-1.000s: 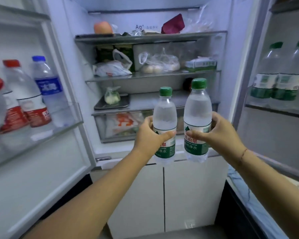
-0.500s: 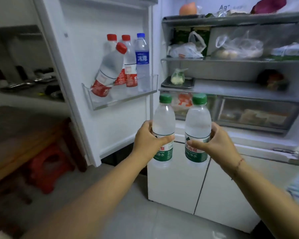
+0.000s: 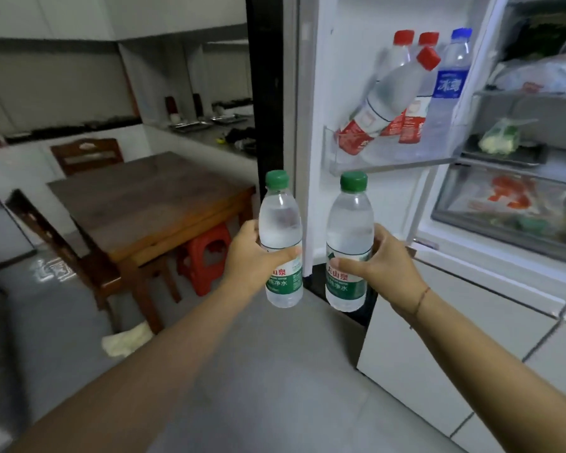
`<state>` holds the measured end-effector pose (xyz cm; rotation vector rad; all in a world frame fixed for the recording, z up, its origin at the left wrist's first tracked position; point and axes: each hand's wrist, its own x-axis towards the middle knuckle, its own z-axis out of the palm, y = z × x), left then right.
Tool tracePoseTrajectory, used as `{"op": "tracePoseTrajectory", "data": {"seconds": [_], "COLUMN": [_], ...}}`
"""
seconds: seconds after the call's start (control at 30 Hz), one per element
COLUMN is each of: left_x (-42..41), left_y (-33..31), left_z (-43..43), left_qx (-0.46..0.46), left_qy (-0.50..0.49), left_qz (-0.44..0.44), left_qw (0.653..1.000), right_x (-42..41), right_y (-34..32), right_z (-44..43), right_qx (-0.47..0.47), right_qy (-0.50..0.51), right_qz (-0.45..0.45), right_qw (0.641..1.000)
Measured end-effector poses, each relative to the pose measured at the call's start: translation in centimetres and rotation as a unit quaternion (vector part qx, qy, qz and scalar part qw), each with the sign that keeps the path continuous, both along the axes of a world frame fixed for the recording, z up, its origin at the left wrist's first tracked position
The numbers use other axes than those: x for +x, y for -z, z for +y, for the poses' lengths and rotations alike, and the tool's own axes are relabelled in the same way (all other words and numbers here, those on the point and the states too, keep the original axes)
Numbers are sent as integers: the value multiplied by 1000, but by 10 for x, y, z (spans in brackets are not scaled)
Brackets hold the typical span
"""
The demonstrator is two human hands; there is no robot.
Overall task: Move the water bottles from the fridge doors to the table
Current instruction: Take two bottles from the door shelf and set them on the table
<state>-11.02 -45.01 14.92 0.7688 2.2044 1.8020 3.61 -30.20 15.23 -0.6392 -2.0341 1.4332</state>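
My left hand (image 3: 252,259) grips a green-capped water bottle (image 3: 280,220) upright at mid-frame. Beside it, my right hand (image 3: 384,266) holds a second green-capped water bottle (image 3: 350,223), also upright. Both bottles hang in the air in front of the open left fridge door (image 3: 311,93). Its door shelf (image 3: 389,158) still carries red-capped bottles, one of them, a red-capped bottle (image 3: 383,103), leaning, plus a blue-capped bottle (image 3: 450,86). The brown wooden table (image 3: 144,197) stands to the left, beyond my left arm.
Wooden chairs (image 3: 85,155) sit at the table's far and near sides, and a red plastic stool (image 3: 206,253) is tucked under it. A pale cloth (image 3: 126,341) lies on the grey floor. Fridge shelves and a drawer (image 3: 510,210) fill the right.
My view has swung left from the fridge interior to the kitchen, bringing the table into sight. Both hands keep the same grip on the two green-capped bottles.
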Motion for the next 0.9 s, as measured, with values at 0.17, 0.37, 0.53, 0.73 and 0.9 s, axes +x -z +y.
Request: {"op": "tracePoseTrajectory", "data": {"seconds": [0.17, 0.37, 0.53, 0.73, 0.9], "left_x": [-75, -184, -273, -352, -429], "left_y": [-2, -5, -5, 3, 14], "left_z": [-31, -59, -70, -58, -28], "left_qx": [2, 4, 0, 10, 19], "left_qy": [-28, -33, -36, -35, -29], "left_qz": [-4, -1, -2, -11, -10], "left_qw": [1000, 999, 999, 999, 999], "right_x": [-91, -206, -292, -379, -465], "right_y": [-5, -4, -3, 5, 19], "right_z": [-28, -51, -60, -48, -20], "right_qx": [-2, -7, -27, -44, -65], "right_qy": [-48, -41, -32, -32, -40], "right_qz": [9, 26, 47, 43, 44], "right_qw": [999, 999, 998, 998, 996]}}
